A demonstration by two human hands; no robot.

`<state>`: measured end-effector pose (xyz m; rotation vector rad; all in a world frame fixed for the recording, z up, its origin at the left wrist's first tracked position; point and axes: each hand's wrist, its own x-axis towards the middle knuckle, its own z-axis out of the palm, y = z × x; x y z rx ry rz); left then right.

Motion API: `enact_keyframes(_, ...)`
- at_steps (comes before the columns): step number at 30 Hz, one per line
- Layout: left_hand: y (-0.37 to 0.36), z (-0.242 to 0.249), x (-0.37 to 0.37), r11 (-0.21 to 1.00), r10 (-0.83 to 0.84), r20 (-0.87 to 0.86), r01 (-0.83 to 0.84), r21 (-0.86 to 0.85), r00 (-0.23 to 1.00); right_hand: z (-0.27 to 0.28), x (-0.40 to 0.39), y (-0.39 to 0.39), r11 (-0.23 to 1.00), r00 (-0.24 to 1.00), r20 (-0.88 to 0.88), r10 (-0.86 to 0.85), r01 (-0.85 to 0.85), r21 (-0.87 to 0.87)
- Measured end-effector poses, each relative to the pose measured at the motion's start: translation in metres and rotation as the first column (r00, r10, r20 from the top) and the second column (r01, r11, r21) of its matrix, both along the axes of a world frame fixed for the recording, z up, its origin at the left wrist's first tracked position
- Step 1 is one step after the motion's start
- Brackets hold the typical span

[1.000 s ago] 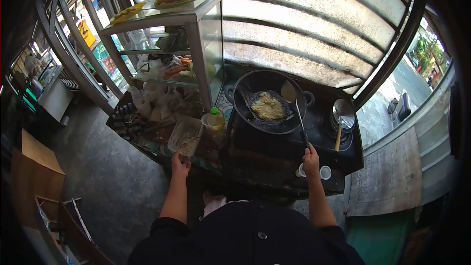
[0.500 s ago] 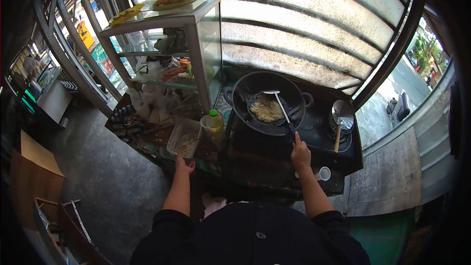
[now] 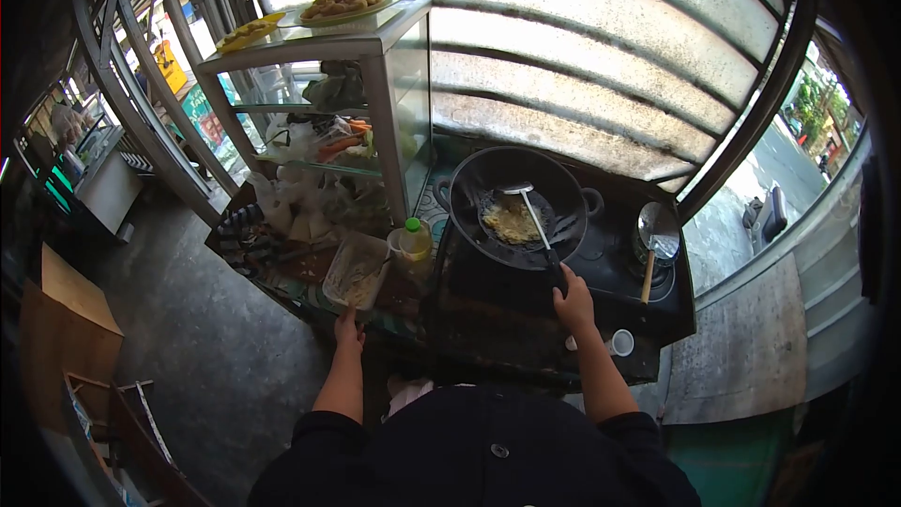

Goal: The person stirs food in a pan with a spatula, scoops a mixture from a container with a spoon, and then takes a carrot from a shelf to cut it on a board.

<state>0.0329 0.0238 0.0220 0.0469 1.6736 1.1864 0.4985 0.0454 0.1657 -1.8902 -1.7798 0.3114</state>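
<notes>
My right hand (image 3: 574,300) is wrapped round the dark handle of a metal spatula (image 3: 537,216). Its blade rests in a black wok (image 3: 469,178), at the far side of a yellowish batch of frying food (image 3: 511,223). On the left, my left hand (image 3: 348,329) is closed at the near edge of a clear plastic tub (image 3: 340,268), fingers on its rim. Pale residue lies in the tub, perhaps with a thin utensil; this is too small to be sure. Beside the tub stands a bottle with a green cap (image 3: 414,239).
A skimmer with a wooden handle (image 3: 648,277) lies on the right burner. A white cup (image 3: 621,343) lies at the stove's front. The glass cabinet (image 3: 399,122) at back left bears a plate of fried food (image 3: 345,7) and a yellow plate (image 3: 249,33). Plastic bags (image 3: 282,202) sit below.
The view has shifted slightly, so the scene sits a little lower and to the right. My left hand has drawn slightly back towards me at the tub's edge. The right hand still holds the spatula.
</notes>
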Motion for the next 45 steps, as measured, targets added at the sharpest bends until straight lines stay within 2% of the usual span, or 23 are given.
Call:
enact_keyframes(2, -0.003, 0.0, 0.0, 1.0, -0.018, 0.043, 0.018, -0.007, 0.999, -0.005, 0.003, 0.0, 0.999, 0.998, -0.059, 0.022, -0.02, 0.043)
enact_keyframes(6, -0.004, 0.005, -0.002, 0.998, -0.055, 0.053, 0.055, -0.003, 0.997, 0.001, -0.002, -0.002, 1.0, 0.997, -0.075, 0.009, -0.008, 0.007)
enact_keyframes(8, -0.003, 0.009, -0.003, 0.991, -0.135, -0.047, 0.134, -0.029, 0.99, 0.005, -0.007, -0.004, 0.993, 0.992, -0.083, -0.093, 0.087, -0.075)
enact_keyframes(12, -0.001, 0.005, -0.013, 0.972, -0.234, -0.071, 0.232, -0.039, 0.97, 0.006, -0.017, -0.003, 0.986, 0.988, -0.017, -0.152, 0.15, -0.075)
enact_keyframes(14, -0.002, 0.008, -0.019, 0.959, -0.282, 0.053, 0.282, 0.008, 0.958, 0.012, -0.028, -0.005, 0.955, 0.903, 0.311, -0.298, 0.285, 0.087)
enact_keyframes(15, -0.001, 0.006, -0.026, 0.957, -0.289, 0.048, 0.289, 0.008, 0.956, 0.018, -0.035, -0.007, 0.952, 0.902, 0.306, -0.304, 0.292, 0.086)
enact_keyframes(17, 0.002, 0.002, -0.04, 0.915, -0.4, 0.166, 0.402, 0.025, 0.901, 0.03, -0.05, -0.009, 0.883, 0.86, 0.312, -0.403, 0.276, 0.38)
enact_keyframes(18, 0.005, 0.003, -0.047, 0.911, -0.409, 0.162, 0.411, 0.021, 0.898, 0.032, -0.058, -0.009, 0.881, 0.858, 0.308, -0.412, 0.287, 0.377)
enact_keyframes(21, 0.013, 0.005, -0.065, 0.836, -0.545, 0.088, 0.548, -0.013, 0.834, 0.043, -0.105, -0.012, 0.862, 0.98, 0.083, -0.18, 0.117, 0.493)
enact_keyframes(23, 0.02, 0.01, -0.072, 0.739, -0.672, 0.008, 0.671, -0.067, 0.741, 0.044, -0.149, -0.016, 0.882, 0.998, 0.008, 0.058, -0.056, 0.468)
enact_keyframes(25, 0.024, 0.012, -0.08, 0.681, -0.729, 0.027, 0.728, -0.083, 0.684, 0.034, -0.192, -0.02, 0.9, 0.986, -0.022, 0.168, -0.144, 0.411)
enact_keyframes(29, 0.034, 0.01, -0.1, 0.56, -0.817, 0.112, 0.825, -0.078, 0.566, 0.007, -0.258, -0.026, 0.933, 0.953, -0.156, 0.26, -0.207, 0.295)
enact_keyframes(31, 0.041, 0.006, -0.12, 0.565, -0.812, 0.138, 0.823, -0.056, 0.567, 0.004, -0.28, -0.03, 0.94, 0.925, -0.211, 0.316, -0.276, 0.2)
enact_keyframes(32, 0.045, 0.004, -0.129, 0.58, -0.8, 0.164, 0.814, -0.032, 0.577, 0.001, -0.287, -0.032, 0.945, 0.93, -0.211, 0.302, -0.262, 0.197)
enact_keyframes(34, 0.056, 0.001, -0.153, 0.554, -0.82, 0.159, 0.832, -0.03, 0.551, -0.009, -0.298, -0.037, 0.967, 0.94, -0.23, 0.252, -0.251, 0.035)
enact_keyframes(35, 0.062, 0.0, -0.163, 0.541, -0.829, 0.149, 0.841, -0.029, 0.539, -0.013, -0.303, -0.038, 0.971, 0.944, -0.225, 0.24, -0.237, 0.038)
enact_keyframes(37, 0.069, 0.01, -0.176, 0.526, -0.841, 0.116, 0.849, -0.052, 0.528, -0.021, -0.31, -0.04, 0.997, 0.95, -0.304, 0.07, -0.065, 0.029)
enact_keyframes(38, 0.073, 0.016, -0.181, 0.522, -0.845, 0.084, 0.849, -0.08, 0.528, -0.025, -0.312, -0.042, 0.998, 0.952, -0.301, 0.06, -0.052, 0.036)
enact_keyframes(40, 0.077, 0.015, -0.186, 0.477, -0.874, 0.069, 0.876, -0.066, 0.481, -0.033, -0.315, -0.048, 0.998, 0.928, -0.368, -0.051, 0.033, -0.056)
enact_keyframes(43, 0.08, 0.013, -0.182, 0.383, -0.922, 0.021, 0.92, -0.08, 0.386, -0.044, -0.318, -0.061, 0.997, 0.936, -0.352, -0.024, -0.004, -0.077)
enact_keyframes(45, 0.084, 0.01, -0.178, 0.323, -0.946, -0.021, 0.941, -0.097, 0.323, -0.052, -0.317, -0.068, 0.996, 0.924, -0.378, -0.06, 0.029, -0.087)
